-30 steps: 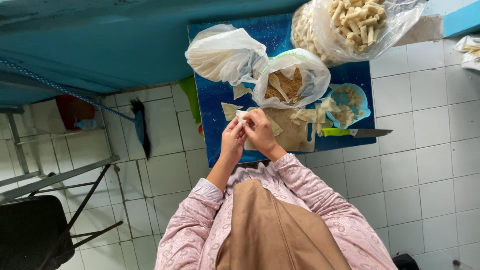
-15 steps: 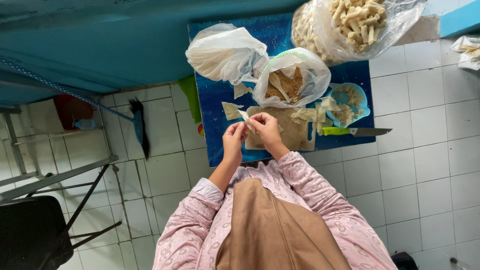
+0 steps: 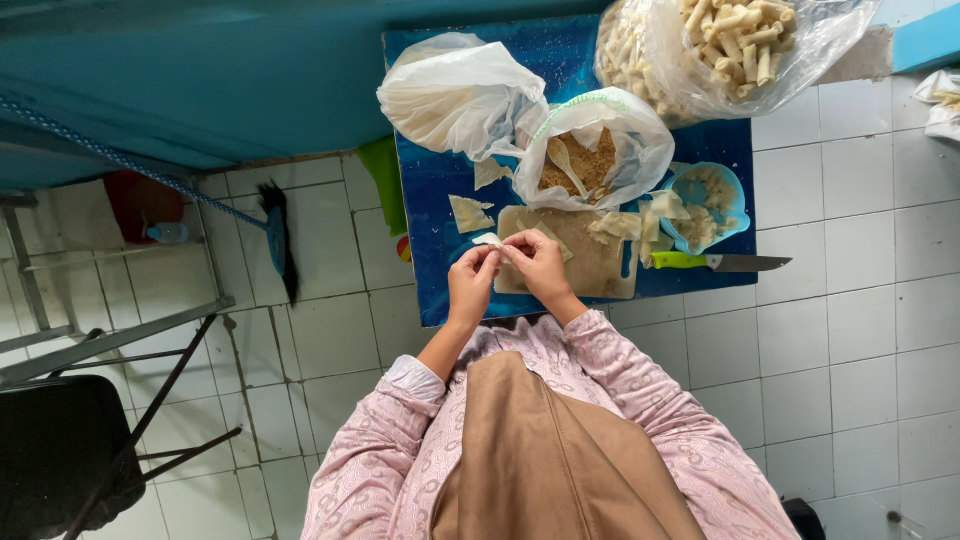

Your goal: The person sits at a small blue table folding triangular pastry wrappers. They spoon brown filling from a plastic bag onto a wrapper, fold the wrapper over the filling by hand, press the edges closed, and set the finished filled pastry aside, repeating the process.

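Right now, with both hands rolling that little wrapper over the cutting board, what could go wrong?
The knife lies at the blue table's right edge, blade pointing out over the tiled floor; a bump from the right hand could send it off. The thin wrapper pinched by the left hand may tear. The big bag of rolls reaches past the table's far edge and might slide.

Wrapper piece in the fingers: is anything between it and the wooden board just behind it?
Nothing visible. Both the left hand and the right hand pinch the small pale wrapper piece at the near left edge of the wooden board. The bare part of the board lies directly beyond it.
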A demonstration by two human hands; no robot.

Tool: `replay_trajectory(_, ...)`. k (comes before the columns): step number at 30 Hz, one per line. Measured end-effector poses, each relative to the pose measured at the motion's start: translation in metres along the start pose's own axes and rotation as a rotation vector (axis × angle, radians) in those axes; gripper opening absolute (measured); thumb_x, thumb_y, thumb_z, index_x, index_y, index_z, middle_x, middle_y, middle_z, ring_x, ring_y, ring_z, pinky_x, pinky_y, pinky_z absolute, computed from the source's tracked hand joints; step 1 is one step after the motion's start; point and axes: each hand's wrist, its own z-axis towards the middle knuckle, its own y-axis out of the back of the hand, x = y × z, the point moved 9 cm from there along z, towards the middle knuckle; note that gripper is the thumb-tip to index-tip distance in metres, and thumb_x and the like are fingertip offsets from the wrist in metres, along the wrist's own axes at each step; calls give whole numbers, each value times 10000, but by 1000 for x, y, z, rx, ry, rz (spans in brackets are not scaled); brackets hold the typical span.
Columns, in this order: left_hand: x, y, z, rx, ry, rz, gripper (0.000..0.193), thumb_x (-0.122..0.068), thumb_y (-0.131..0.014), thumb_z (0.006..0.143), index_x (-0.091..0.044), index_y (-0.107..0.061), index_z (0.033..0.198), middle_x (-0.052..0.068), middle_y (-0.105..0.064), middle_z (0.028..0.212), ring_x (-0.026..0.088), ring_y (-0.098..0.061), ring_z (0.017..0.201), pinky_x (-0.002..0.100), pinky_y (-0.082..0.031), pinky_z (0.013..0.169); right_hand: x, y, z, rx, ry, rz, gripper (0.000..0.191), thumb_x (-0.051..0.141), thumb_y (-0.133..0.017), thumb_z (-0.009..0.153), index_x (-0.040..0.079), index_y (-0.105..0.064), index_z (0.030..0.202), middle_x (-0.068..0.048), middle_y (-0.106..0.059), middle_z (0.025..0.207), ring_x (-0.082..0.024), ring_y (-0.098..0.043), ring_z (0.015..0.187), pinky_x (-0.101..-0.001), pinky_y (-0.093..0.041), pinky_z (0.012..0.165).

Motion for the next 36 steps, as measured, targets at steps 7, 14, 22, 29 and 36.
replay_trajectory(7, 17, 6, 7, 12, 252, -428, 84, -99, -566, 947, -28, -601, 917, 102, -725, 1045, 171, -698, 924, 332, -590, 866, -34, 8, -1, -25, -360, 589, 120, 103, -656, 969, 9, -655, 1045, -93, -717, 1001, -171, -702, 879, -319, -595, 816)
replay_trajectory(14, 37, 5, 2, -9, 476, -854, 120, -180, -508, 879, -87, -559, 935, 141, -708, 998, 272, -716, 901, 376, -581, 787, -53, 13, -18, -86, -513, 922, 121, 67, -608, 999, 12, -636, 1103, -126, -709, 1059, -227, -709, 915, -391, -593, 840)
replay_trajectory(22, -34, 28, 24, -27, -219, 433, 114, -177, -580, 1002, -99, -654, 1039, 126, -706, 998, 306, -706, 893, 353, -557, 770, -72, 46, -36, -138, -496, 957, 198, 73, -597, 996, 13, -637, 1181, -108, -729, 1096, -215, -715, 961, -364, -591, 860)
replay_trajectory(29, -63, -14, -9, -86, -561, 1137, 471, -174, -622, 954, 59, -616, 1363, 206, -667, 1015, 357, -686, 869, 382, -550, 705, -33, 76, -38, -218, -58, 285, 171, 51, -641, 989, 24, -700, 1147, -104, -726, 1076, -199, -688, 951, -346, -563, 854)
replay_trajectory(36, 41, -58, -21, 435, 642, -472, 345, -340, -589, 1055, -8, -643, 1133, 95, -728, 1017, 194, -723, 877, 342, -607, 793, 68, 17, -88, -27, 802, -878, 314, -23, -669, 792, 26, -707, 1099, -160, -703, 1095, -356, -676, 1045, -440, -530, 912)
